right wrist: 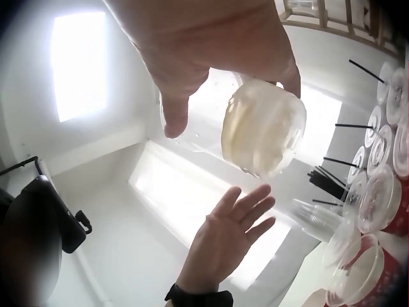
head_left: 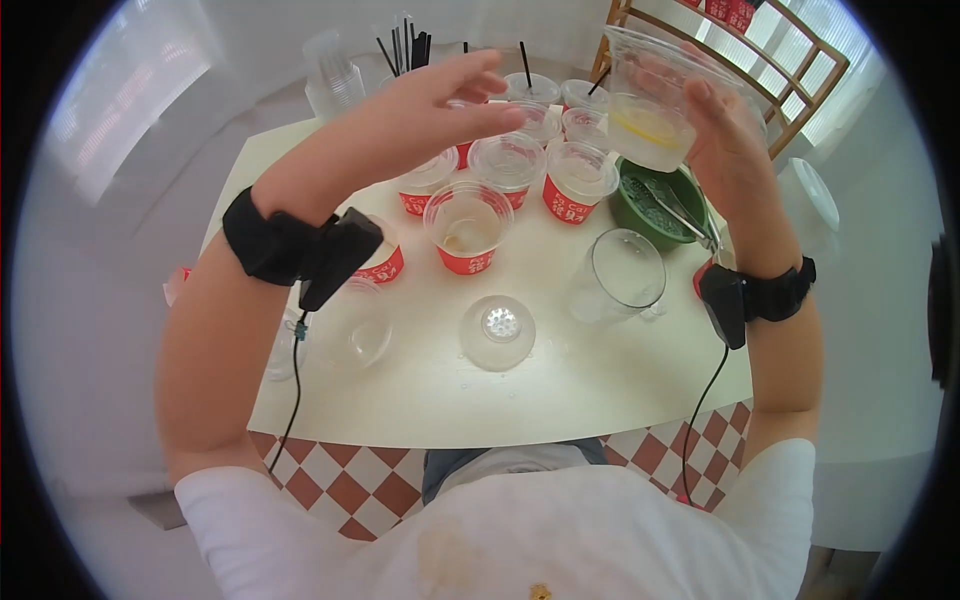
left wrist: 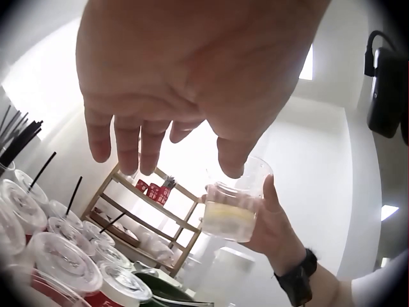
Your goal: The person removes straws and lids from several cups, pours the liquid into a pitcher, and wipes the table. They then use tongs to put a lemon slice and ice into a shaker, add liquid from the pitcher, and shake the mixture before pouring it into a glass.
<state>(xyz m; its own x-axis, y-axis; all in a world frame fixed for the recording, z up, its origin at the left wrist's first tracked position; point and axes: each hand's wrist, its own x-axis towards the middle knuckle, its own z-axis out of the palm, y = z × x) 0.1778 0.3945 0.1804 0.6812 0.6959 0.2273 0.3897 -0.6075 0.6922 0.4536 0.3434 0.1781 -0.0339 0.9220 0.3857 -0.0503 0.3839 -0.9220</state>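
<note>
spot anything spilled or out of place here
The white shirt has a tan patch and brown spot on its front, probably stains. Clear drops dot the table near its front edge, perhaps spilled.

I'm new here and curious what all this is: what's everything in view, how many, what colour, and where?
Held cup: one, clear, in right hand
Red cups: several, across table's far half
Bowl: one, green, far right
Jug: one, clear, before bowl
Domed piece: one, clear, table centre
Stack: one, clear, far left
Straws: many, black, mostly far left
Shelf: one, wooden, behind table
Table: one, cream, centre
Floor: one, checked brown and white, below
Straps: two, black, wrists
Shirt: one, white, bottom
Left hand: one, above red cups
Right hand: one, fingers round held cup
</note>
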